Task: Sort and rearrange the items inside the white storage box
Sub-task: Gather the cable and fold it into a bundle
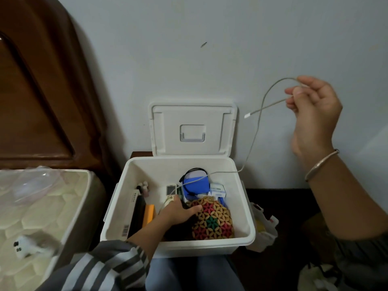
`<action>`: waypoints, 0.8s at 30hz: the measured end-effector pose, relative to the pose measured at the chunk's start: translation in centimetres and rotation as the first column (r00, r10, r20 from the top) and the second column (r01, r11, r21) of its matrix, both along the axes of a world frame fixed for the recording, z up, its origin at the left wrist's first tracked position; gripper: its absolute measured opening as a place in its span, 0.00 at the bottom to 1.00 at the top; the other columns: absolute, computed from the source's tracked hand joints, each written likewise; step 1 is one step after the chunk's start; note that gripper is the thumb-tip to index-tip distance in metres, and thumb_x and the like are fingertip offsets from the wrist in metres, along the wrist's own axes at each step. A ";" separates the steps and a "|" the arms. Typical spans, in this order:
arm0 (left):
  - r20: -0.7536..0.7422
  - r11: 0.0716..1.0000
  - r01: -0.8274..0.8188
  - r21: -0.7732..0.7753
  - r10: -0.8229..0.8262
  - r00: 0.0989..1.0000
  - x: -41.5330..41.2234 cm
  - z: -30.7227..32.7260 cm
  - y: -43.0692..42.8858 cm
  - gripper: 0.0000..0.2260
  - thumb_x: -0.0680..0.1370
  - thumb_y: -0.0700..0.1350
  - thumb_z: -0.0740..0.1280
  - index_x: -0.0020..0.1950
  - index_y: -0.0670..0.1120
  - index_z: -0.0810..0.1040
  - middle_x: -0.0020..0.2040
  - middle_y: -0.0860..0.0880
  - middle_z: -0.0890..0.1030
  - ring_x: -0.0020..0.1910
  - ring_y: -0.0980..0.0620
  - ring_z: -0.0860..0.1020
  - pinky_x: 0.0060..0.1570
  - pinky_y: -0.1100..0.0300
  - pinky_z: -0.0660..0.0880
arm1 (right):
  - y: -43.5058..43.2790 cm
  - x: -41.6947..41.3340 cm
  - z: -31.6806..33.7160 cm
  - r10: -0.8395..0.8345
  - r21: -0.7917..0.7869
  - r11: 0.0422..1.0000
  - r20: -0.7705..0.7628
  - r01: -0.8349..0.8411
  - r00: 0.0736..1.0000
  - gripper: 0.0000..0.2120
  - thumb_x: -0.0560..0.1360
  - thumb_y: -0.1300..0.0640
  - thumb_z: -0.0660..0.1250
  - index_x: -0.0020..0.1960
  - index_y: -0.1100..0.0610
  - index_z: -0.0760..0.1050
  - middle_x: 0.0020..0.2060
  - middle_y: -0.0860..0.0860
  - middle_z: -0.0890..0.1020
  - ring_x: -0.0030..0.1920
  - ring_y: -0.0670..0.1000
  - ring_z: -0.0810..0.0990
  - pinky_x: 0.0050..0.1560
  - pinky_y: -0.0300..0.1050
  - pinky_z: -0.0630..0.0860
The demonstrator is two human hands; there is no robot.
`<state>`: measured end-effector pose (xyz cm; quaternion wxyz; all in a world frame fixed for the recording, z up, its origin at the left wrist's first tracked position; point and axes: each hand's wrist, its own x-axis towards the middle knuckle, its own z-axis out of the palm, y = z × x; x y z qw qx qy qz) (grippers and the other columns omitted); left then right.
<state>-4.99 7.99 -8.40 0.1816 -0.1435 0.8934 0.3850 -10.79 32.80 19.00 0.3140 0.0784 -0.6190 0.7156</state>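
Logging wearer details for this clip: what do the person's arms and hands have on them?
The left hand is bare, its striped sleeve grey with paler bands. The right hand is bare, with a thin silver bangle at the wrist and a plain dark grey sleeve higher up.

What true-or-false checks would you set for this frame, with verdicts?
1. The lid of the box is shut. False: it stands open, leaning against the wall.
2. The right hand pinches a cable raised above the box. True.
3. The cable hangs wholly clear of the box. False: its lower part trails into the box.
4. The left hand is inside the box, touching the beaded pouch. True.
5. The right wrist is bare. False: it wears a bangle.
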 end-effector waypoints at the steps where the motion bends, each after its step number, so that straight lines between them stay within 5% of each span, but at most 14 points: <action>1: 0.009 0.999 0.004 -0.033 -0.003 1.000 -0.1 -0.1 0.1 0.46 0.67 0.71 0.67 0.74 0.42 0.61 0.71 0.44 0.70 0.67 0.46 0.71 0.64 0.54 0.70 | 0.0 0.1 -0.2 0.021 0.014 1.000 0.010 -0.021 1.000 0.09 0.75 0.65 0.62 0.51 0.55 0.76 0.39 0.51 0.82 0.36 0.45 0.77 0.44 0.38 0.74; 6: -0.067 0.996 -0.060 0.067 0.065 0.996 -0.1 -0.5 -1.0 0.31 0.70 0.64 0.70 0.67 0.50 0.68 0.58 0.51 0.76 0.60 0.49 0.75 0.59 0.56 0.72 | 0.1 0.5 -0.3 0.185 0.062 0.981 0.007 -0.185 0.983 0.09 0.75 0.64 0.62 0.51 0.54 0.78 0.38 0.49 0.83 0.37 0.44 0.76 0.43 0.37 0.72; 12: -0.067 0.982 -0.188 -0.020 0.186 0.980 0.2 0.5 -2.5 0.32 0.73 0.64 0.67 0.69 0.44 0.68 0.63 0.44 0.75 0.57 0.49 0.75 0.54 0.56 0.73 | -0.2 0.7 0.0 0.347 0.058 0.936 0.013 -0.347 0.938 0.10 0.77 0.66 0.60 0.52 0.56 0.78 0.38 0.49 0.82 0.37 0.46 0.72 0.44 0.36 0.70; 15: -0.228 0.985 -0.140 -0.100 0.114 0.967 -0.4 2.8 -0.9 0.31 0.76 0.59 0.66 0.74 0.44 0.63 0.70 0.43 0.70 0.66 0.46 0.71 0.62 0.53 0.69 | -0.1 0.9 0.4 0.407 0.042 0.913 0.004 -0.407 0.913 0.11 0.77 0.67 0.59 0.52 0.56 0.77 0.38 0.48 0.82 0.37 0.44 0.73 0.44 0.36 0.70; 20: -0.464 0.997 0.076 -0.008 -0.071 0.883 -2.3 7.1 3.3 0.33 0.77 0.47 0.68 0.78 0.46 0.56 0.75 0.46 0.61 0.73 0.48 0.62 0.72 0.55 0.60 | 0.9 1.3 2.1 0.543 -0.124 0.829 -0.054 -0.545 0.838 0.12 0.79 0.66 0.55 0.52 0.56 0.75 0.39 0.48 0.79 0.36 0.42 0.71 0.45 0.36 0.68; 24: -0.578 0.990 0.096 -0.101 -0.137 0.805 -4.5 8.6 5.6 0.34 0.77 0.47 0.69 0.78 0.49 0.55 0.77 0.49 0.59 0.76 0.49 0.57 0.74 0.53 0.57 | 1.7 1.9 3.4 0.595 -0.218 0.771 -0.092 -0.599 0.799 0.12 0.80 0.65 0.53 0.52 0.54 0.73 0.39 0.47 0.77 0.35 0.41 0.70 0.45 0.34 0.68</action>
